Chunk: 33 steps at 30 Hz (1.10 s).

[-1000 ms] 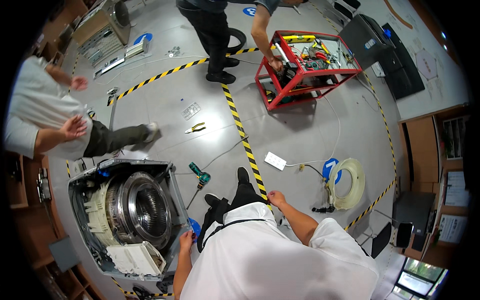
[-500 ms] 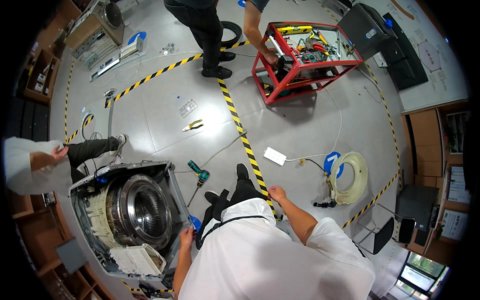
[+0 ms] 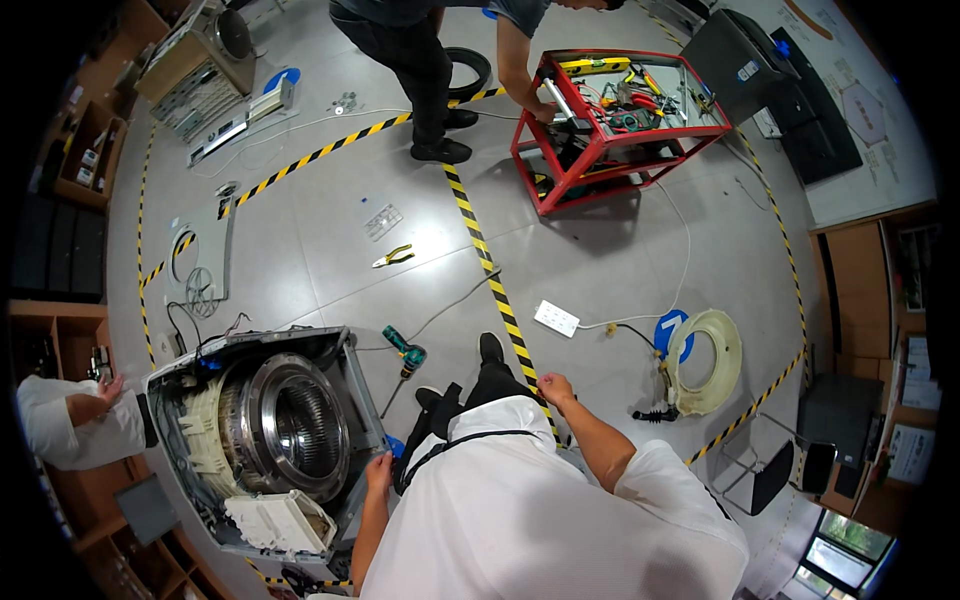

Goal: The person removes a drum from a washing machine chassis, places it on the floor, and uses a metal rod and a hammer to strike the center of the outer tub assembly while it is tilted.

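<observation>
My left hand point(image 3: 379, 470) hangs at my side beside the metal frame of an opened washing machine point(image 3: 350, 365) with a steel drum point(image 3: 305, 430); its fingers are too small to read, and touching is unclear. My right hand point(image 3: 555, 388) hangs over the striped floor tape with its fingers loosely curled and nothing visible in them. A green drill point(image 3: 403, 352) lies beside the machine, ahead of my left hand. A white power strip point(image 3: 556, 318), a cream ring point(image 3: 710, 365) and yellow-handled pliers point(image 3: 393, 256) lie on the floor.
A person in dark clothes point(image 3: 420, 60) bends over a red tool cart point(image 3: 590, 160) ahead. A person in a white shirt point(image 3: 75, 420) stands at far left by wooden shelving point(image 3: 65, 350). Another appliance point(image 3: 200, 70) stands at back left, a chair point(image 3: 765, 470) at right.
The white-shirted person has moved away from beside the machine toward the far-left shelves, uncovering a panel and cords on the floor. My hands have barely moved.
</observation>
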### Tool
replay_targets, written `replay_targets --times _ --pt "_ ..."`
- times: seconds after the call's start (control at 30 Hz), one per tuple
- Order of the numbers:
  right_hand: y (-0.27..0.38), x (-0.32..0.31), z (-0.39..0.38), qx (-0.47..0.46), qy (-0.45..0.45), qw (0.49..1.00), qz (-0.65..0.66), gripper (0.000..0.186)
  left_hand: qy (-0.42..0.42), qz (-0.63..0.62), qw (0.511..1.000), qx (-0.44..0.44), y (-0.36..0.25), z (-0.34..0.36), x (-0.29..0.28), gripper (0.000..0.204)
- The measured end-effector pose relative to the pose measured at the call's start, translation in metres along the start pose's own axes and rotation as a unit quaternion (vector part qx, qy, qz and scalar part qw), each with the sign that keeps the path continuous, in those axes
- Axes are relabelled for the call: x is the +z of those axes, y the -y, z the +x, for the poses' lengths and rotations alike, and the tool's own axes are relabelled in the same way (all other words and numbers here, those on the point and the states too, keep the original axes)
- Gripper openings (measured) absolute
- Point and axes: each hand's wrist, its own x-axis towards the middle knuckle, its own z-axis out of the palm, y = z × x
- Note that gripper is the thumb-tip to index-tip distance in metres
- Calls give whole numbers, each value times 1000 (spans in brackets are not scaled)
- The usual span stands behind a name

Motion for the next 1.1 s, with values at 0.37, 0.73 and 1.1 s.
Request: replay_targets --times 0.37,0.73,1.1 --pt "-2 -2 1 4 -5 1000 -11 16 -31 -26 999 -6 30 15 3 31" --pt "-23 -4 20 18 36 999 25 13 -53 -4 998 -24 -10 -14 18 30" --pt "-4 -19 18 23 36 999 15 13 -65 41 995 56 -22 8 -6 28"
